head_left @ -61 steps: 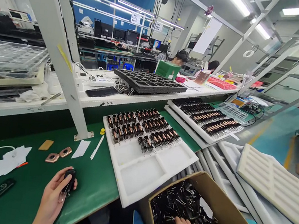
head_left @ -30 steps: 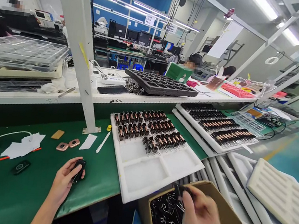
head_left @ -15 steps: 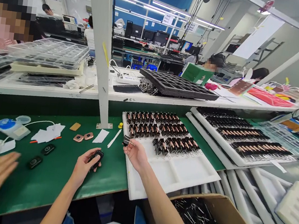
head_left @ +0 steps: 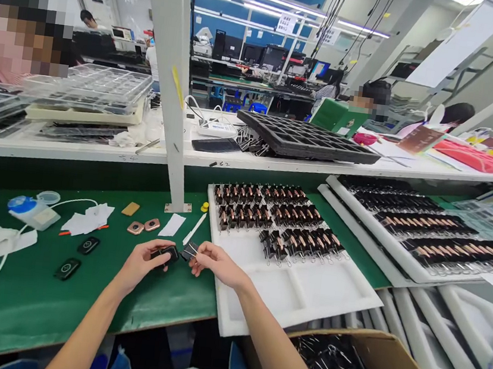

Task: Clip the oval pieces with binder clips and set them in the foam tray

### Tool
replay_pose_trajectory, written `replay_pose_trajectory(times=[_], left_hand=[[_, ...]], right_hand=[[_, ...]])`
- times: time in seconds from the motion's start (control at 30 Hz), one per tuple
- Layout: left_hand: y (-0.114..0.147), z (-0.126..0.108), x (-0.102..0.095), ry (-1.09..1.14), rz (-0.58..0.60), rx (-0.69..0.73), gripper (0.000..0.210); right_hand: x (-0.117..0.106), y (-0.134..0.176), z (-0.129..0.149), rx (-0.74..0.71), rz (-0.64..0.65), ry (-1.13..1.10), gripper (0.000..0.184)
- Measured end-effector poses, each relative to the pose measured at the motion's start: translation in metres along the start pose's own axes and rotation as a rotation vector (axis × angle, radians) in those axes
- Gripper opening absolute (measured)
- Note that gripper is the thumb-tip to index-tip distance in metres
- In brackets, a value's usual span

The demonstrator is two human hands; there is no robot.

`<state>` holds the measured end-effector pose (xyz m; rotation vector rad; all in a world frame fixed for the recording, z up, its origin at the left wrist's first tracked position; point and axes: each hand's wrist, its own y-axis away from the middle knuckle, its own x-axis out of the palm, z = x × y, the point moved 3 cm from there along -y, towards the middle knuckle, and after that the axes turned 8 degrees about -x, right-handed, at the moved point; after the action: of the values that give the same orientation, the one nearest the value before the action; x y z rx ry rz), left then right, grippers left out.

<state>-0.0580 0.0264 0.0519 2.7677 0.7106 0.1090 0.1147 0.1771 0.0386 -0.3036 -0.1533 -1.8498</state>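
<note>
My left hand (head_left: 140,262) is closed around a small black smartwatch body (head_left: 169,255), the thumb lying across it. Fingers partly cover the piece. Just to its right, my right hand (head_left: 221,264) pinches a black binder clip (head_left: 188,251) by its wire handles. The clip's jaw end points at the watch body and is very close to it; whether they touch I cannot tell. Two black smartwatch bodies (head_left: 67,268) and two rose-gold ones (head_left: 151,225) lie on the green mat (head_left: 182,302) to the left.
A white foam tray (head_left: 243,263) at right bears rows of pieces held in binder clips. Beyond it is another loaded tray (head_left: 391,268). A cardboard box (head_left: 400,359) of binder clips stands below. A blue-capped bottle (head_left: 36,214), papers (head_left: 87,219) and a white pen (head_left: 195,229) lie left.
My right hand has brought the binder clip left from the tray's edge to the watch body in my left hand. Another person's hand at the lower left has gone from view.
</note>
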Motion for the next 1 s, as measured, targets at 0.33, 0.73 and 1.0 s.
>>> replay_pose_trajectory(times=[0.33,0.73,1.0], left_hand=[[0.002,-0.017,-0.002,-0.031,0.098,-0.023,0.040],[0.000,-0.009,0.002,-0.156,0.189,-0.083,0.036],[-0.001,-0.006,0.003,-0.216,0.188,-0.067,0.036]], right_hand=[[0.002,0.002,-0.014,0.004,-0.165,-0.005,0.046],[0.010,0.010,-0.006,-0.047,0.003,0.281,0.046],[0.011,0.010,-0.004,-0.065,0.004,0.312,0.046]])
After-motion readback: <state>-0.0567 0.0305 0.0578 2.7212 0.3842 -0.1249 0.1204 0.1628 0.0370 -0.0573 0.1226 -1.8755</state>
